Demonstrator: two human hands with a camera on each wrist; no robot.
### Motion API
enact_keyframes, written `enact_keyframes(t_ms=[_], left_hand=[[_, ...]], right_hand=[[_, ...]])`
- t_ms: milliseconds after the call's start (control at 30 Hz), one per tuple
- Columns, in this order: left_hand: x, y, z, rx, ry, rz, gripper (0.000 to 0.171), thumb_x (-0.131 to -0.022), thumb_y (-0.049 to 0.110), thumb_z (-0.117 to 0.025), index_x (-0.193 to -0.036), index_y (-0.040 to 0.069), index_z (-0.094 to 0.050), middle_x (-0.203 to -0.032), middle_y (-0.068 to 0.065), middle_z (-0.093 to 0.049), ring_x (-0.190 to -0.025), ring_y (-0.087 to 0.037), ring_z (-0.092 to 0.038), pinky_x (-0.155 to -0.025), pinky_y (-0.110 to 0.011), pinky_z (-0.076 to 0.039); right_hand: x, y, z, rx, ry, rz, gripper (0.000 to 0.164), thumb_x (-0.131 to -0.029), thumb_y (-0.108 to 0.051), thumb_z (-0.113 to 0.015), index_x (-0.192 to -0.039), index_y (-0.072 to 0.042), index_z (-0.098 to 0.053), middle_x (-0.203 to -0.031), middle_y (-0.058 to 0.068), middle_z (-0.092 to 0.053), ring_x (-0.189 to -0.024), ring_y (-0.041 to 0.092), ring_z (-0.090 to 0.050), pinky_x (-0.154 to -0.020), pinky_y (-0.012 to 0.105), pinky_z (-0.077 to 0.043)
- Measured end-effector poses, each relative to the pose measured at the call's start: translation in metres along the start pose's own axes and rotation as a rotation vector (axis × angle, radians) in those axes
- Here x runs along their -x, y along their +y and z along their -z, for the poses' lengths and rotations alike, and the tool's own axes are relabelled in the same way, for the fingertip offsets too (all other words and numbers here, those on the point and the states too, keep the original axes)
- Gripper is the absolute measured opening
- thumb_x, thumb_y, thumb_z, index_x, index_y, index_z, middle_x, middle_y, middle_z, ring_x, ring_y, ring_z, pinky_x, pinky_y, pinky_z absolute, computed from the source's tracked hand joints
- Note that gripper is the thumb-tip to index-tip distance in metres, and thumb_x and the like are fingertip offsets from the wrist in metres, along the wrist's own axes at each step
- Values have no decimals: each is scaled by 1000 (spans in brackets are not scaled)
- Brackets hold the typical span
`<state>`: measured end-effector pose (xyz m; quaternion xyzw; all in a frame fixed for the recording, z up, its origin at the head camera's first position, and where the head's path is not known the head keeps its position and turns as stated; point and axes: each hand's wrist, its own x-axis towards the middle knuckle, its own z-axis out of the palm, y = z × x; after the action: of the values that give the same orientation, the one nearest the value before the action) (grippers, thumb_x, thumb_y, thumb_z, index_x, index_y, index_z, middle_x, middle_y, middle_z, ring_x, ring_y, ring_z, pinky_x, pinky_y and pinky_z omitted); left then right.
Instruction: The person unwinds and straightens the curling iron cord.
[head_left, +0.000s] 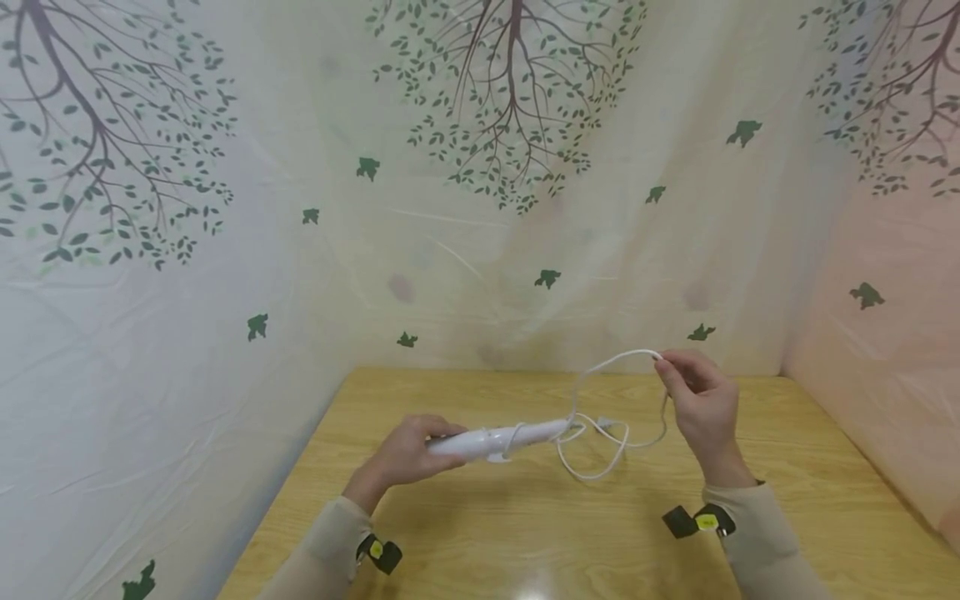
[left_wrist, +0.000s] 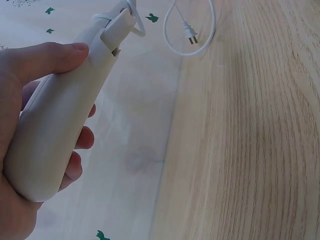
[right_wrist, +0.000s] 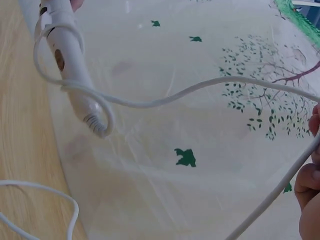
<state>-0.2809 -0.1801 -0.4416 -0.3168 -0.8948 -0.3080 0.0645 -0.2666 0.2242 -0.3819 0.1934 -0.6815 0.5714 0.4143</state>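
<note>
My left hand [head_left: 408,452] grips a white curling iron [head_left: 468,444] by its thick rounded end, thumb along the top and fingers beneath. The iron is held over the table, its narrow end pointing right. In the right wrist view, a loop of white cord [right_wrist: 200,92] passes round the handle [right_wrist: 75,65], below the clip lever. Off to the right, my right hand [head_left: 705,408] pinches that cord between thumb and fingers, raised higher than the iron. A two-prong plug [left_wrist: 190,34] hangs at the cord's end, near the loose loops.
Below the hands is a wood-grain table [head_left: 510,533]. Pale curtains [head_left: 465,250] with printed trees and green leaves stand behind it and on both sides. Each wrist wears a dark strap [head_left: 378,553] over a beige sleeve [head_left: 330,542].
</note>
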Motion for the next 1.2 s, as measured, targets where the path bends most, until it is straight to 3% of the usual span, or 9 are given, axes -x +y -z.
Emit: enact_keyframes(t_ms=[233,400,600,767,933,1067,1200], left_hand=[[0,-1,2,-26,71,-26,36,-80,35,-79,-110,16,-73,-101,3,-73,-84,-8,-64,-72,-29,-51],[0,-2,2,-26,84,-22,36,-80,36,-79,-109,16,-74,-101,3,-73,-83,-7,-64,-70,-28,-51],[0,-4,0,-25,103,12,37,-80,37,-79,-111,17,-74,-104,3,-73,-86,-8,-65,-73,-30,-52],[-1,-5,-1,-40,157,8,36,-80,34,-80,-111,17,-74,-105,1,-73,-86,-11,-66,-71,-31,-53],[-2,-3,0,-51,174,26,36,-79,33,-81,-111,17,-74,-104,1,-73,-87,-11,-66,-71,-31,-53],[-4,0,1,-57,205,20,37,-79,32,-81,-111,16,-74,-103,0,-74,-86,-13,-66,-70,-32,-53],[-6,3,2,-71,246,3,37,-78,31,-82,-111,14,-74,-103,-2,-74,-86,-15,-67,-69,-32,-53]], right_hand=[[4,12,11,262,-132,-226,14,-89,-12,-71,-95,1,-72,-80,-15,-63,-61,1,-52,-51,15,-41],[9,26,19,403,-241,-348,26,-92,-29,-69,-104,-7,-70,-86,-5,-60,-60,5,-50,-47,22,-39],[14,30,26,268,-285,-400,30,-94,-27,-66,-113,-3,-66,-94,-11,-60,-70,2,-57,-53,22,-43],[16,25,23,207,-312,-374,28,-96,-25,-63,-111,-3,-67,-100,-16,-62,-87,0,-62,-61,21,-47],[21,22,10,237,-377,-340,23,-95,-23,-64,-108,-4,-69,-98,-4,-67,-87,-1,-62,-70,17,-49],[28,19,-2,205,-428,-361,23,-95,-23,-64,-107,-4,-70,-97,8,-69,-77,1,-61,-63,21,-49],[33,16,-15,164,-449,-366,23,-95,-22,-64,-107,-4,-70,-97,13,-69,-75,6,-62,-61,22,-50]])
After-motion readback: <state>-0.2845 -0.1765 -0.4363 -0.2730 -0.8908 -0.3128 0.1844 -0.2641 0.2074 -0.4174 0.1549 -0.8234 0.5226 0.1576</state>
